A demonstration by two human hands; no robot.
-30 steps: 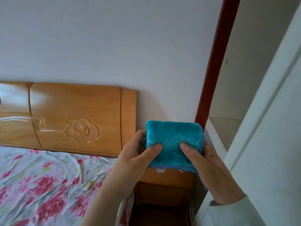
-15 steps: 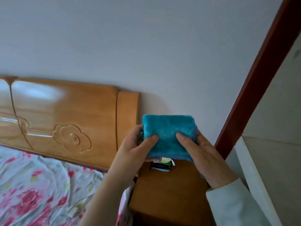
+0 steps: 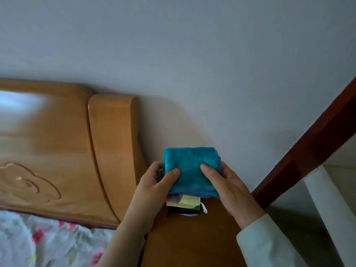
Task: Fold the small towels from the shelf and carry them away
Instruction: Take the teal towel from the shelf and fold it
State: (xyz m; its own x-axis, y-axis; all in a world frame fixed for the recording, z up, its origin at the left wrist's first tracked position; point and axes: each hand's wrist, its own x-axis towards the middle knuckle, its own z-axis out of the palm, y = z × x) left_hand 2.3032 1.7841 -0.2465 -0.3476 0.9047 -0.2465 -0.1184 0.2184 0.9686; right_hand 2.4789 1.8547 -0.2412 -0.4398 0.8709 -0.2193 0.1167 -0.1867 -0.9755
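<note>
A folded teal towel point(image 3: 190, 168) is held in front of me over a wooden nightstand point(image 3: 194, 241). My left hand point(image 3: 152, 189) grips its left edge, thumb on top and fingers underneath. My right hand point(image 3: 229, 185) grips its right edge the same way. Just below the teal towel, a small stack of folded towels point(image 3: 185, 204) lies on the nightstand, with a pale yellow one on top and dark ones beneath. Part of the stack is hidden by the teal towel and my left hand.
A carved wooden headboard point(image 3: 63, 151) stands to the left against the pale wall. A bed with a floral sheet point(image 3: 48, 243) fills the lower left. A dark red door frame point(image 3: 308, 143) and a white panel point(image 3: 331, 212) are on the right.
My view has swung down and left, so the nightstand top and the stack of folded towels came into sight. The teal towel, held in both hands, now sits just above that stack.
</note>
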